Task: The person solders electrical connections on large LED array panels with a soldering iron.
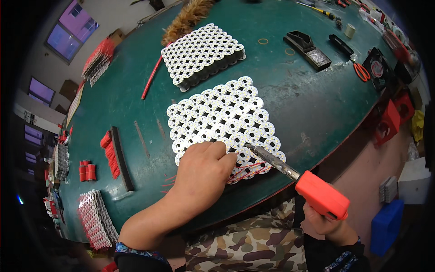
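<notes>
A panel of round white circuit discs point(222, 118) lies on the green table point(290, 99) near its front edge. My left hand point(204, 172) rests on the panel's near left corner, fingers curled, over thin red wires point(247, 171). My right hand point(328, 224) grips the orange handle of a soldering iron point(317, 192). Its metal tip point(253, 148) touches a disc in the panel's near rows, just right of my left fingers.
A second stack of disc panels point(204, 54) sits farther back. Red wire bundles point(111, 154), a black bar point(122, 158) and more wired panels point(95, 217) lie at left. A black holder point(308, 50), scissors point(361, 71) and a small fan point(377, 68) stand at right.
</notes>
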